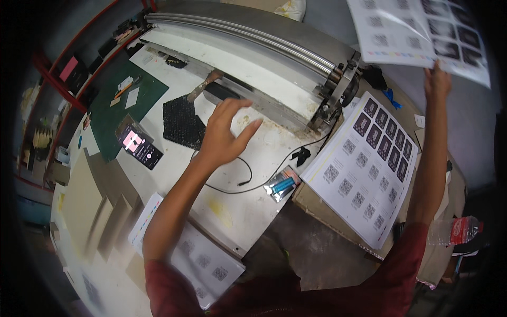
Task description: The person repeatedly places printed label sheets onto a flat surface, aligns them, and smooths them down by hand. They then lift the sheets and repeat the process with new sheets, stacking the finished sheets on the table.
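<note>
My right hand (437, 83) is raised at the upper right, pinching the lower edge of a printed sheet (393, 26) that is partly cut off by the picture's rim. Below it lies a stack of printed sheets (364, 174) with black label shapes and square codes. My left hand (224, 134) hovers over the white table, thumb and fingers apart, holding nothing. A roller machine (253, 39) with long metal rollers stretches across the far side. Another stack of printed sheets (211, 259) is partly hidden under my left forearm.
Left on the table are a lit phone (140, 145), a green cutting mat (142, 79), a black textured mat (182, 121) and tan boards (84, 201). A cable (227, 192) runs near a small blue item in clear packaging (282, 184). A plastic bottle (457, 231) lies right.
</note>
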{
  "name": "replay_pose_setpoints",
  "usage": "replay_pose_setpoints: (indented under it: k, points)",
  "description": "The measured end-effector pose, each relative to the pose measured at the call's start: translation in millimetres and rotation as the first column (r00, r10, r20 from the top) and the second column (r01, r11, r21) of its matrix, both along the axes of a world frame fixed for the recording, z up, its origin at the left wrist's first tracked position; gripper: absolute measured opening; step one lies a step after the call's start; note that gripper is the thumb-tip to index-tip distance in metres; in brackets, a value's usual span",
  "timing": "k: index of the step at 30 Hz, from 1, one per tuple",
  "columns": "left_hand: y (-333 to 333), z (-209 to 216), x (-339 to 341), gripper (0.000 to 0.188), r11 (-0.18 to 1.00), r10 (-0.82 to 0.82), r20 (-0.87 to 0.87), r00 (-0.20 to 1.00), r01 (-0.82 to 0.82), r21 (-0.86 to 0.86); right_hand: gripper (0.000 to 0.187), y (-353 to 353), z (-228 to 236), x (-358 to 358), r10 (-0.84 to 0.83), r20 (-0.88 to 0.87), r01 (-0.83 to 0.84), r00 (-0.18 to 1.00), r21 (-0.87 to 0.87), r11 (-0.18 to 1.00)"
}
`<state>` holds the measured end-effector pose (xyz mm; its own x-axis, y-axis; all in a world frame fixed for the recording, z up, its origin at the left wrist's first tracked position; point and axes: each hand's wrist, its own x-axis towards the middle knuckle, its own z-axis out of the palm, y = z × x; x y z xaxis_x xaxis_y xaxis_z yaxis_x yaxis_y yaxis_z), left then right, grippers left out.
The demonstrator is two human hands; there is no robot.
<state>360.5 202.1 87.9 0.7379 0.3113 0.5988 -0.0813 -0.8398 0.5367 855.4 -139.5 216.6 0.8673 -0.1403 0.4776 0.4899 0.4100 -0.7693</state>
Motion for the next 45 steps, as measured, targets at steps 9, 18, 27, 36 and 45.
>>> replay_pose_setpoints:
  k: [9,18,27,36,45]
  points:
    - [74,-14,126,0.056,0.874,0.160,-0.070,0.985,-0.174,-0.454,0.041,245,-73,-12,0.179,-0.242,-0.226,0.954,-0.185,0.956]
    - [111,-12,110,0.068,0.353,0.290,0.051,0.956,-0.057,-0.934,0.062,194,-53,-64,0.079,0.011,-0.025,0.997,-0.897,0.440]
    - [90,46,-64,0.051,0.356,0.289,0.196,0.937,0.086,-0.931,0.019,146,-74,-281,0.120,0.731,0.435,0.671,-0.520,0.735]
    - [38,162,-186,0.046,0.671,0.370,0.451,0.812,0.102,-0.734,0.047,238,-108,-357,0.359,0.793,0.429,0.491,-0.579,0.693]
    - [-54,135,-389,0.089,0.956,0.238,0.699,0.675,-0.037,-0.290,0.027,151,63,-487,0.742,0.566,0.077,0.360,-0.811,0.581]
